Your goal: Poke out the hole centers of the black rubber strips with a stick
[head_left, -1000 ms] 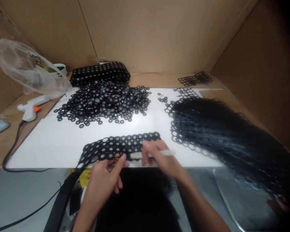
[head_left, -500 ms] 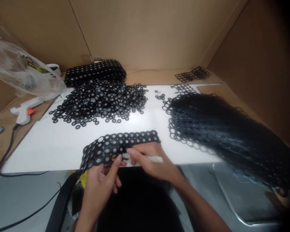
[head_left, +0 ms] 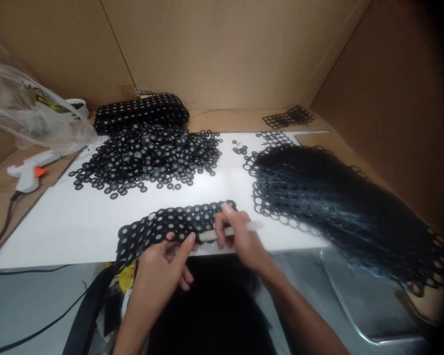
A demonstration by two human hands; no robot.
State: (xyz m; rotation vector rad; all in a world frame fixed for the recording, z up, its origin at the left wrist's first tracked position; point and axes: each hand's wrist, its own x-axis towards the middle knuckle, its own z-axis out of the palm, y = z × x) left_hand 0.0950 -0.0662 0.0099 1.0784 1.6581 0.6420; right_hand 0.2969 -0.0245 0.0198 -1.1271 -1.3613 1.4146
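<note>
A black strip of joined rings [head_left: 170, 224] lies across the near edge of the white board [head_left: 70, 222]. My left hand [head_left: 163, 268] pinches the strip's near edge between thumb and fingers. My right hand [head_left: 240, 236] is closed round a thin white stick [head_left: 229, 230], whose tip rests against the strip beside my left thumb. A heap of loose black rings [head_left: 148, 155] lies at the back of the board. A large dark pile of linked rings [head_left: 336, 197] spreads over the right side.
A white glue gun [head_left: 27, 172] with an orange trigger lies at the left, its cord [head_left: 0, 236] trailing forward. A clear plastic bag [head_left: 29, 116] sits behind it. A folded black ring panel [head_left: 140, 111] rests by the cardboard wall [head_left: 214, 49]. A metal tray [head_left: 370, 310] sits lower right.
My right hand drew back to the right with the white stick after reaching left over the strip. The view shifted slightly; my left hand keeps its pinch.
</note>
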